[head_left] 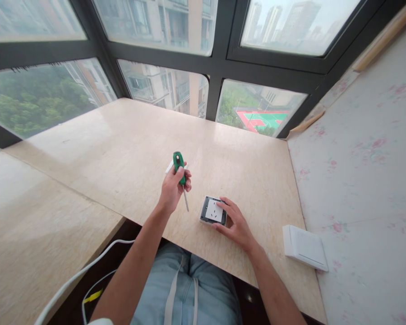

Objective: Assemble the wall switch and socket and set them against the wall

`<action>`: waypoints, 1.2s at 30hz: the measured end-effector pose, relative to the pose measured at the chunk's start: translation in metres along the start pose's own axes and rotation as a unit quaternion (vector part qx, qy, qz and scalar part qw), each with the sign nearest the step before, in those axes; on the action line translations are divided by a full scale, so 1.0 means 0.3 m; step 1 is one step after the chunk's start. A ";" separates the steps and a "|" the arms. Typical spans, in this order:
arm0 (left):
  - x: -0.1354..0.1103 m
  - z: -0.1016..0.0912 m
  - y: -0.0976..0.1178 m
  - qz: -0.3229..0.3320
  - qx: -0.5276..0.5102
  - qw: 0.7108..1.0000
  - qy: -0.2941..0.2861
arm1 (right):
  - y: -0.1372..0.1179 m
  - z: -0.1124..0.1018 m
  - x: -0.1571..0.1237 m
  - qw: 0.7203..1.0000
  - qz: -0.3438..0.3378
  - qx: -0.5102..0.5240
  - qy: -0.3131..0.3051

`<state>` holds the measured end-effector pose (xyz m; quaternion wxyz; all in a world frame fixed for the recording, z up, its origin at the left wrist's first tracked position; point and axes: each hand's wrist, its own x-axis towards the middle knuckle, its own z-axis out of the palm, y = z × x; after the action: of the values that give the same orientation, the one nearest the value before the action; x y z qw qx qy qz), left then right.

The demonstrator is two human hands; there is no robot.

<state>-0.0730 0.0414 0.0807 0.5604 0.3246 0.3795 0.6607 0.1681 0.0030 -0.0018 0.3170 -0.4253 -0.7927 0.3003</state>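
Observation:
My left hand is closed around a screwdriver with a green handle. Its metal shaft points down toward me, with the tip in the air left of the wall socket. Behind the fingers shows part of a flat white piece; whether my hand touches it I cannot tell. The socket has a white face with slots, a dark grey frame and a white box below, and lies on the marble-like surface. My right hand grips it from the right, thumb at the near edge, fingers on top.
A white switch box stands on the right beside the flowered wall. Dark-framed windows border the back of the stone surface. White cables and a yellow tag hang below at the left.

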 end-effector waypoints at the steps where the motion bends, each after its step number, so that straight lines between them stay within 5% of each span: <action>1: -0.001 -0.022 -0.005 -0.018 0.058 0.998 0.004 | 0.001 0.000 0.000 1.000 0.000 0.000 0.000; 6: -0.029 -0.096 -0.085 -0.045 0.323 0.945 -0.030 | 0.008 0.003 -0.002 1.000 -0.011 0.001 0.007; 16: -0.033 -0.094 -0.221 0.112 0.616 0.779 -0.036 | 0.013 0.003 -0.005 1.000 -0.015 0.003 0.014; 30: -0.009 -0.097 -0.287 0.176 0.687 0.705 -0.026 | 0.016 0.004 -0.008 0.999 -0.002 0.035 0.014; 36: -0.015 -0.088 -0.277 0.190 0.676 0.712 -0.021 | 0.020 0.003 -0.011 0.999 0.007 0.052 0.000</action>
<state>-0.0538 0.0402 -0.0045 0.0623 0.6959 0.6433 0.3132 0.1717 0.0027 -0.0075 0.3372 -0.4136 -0.7730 0.3431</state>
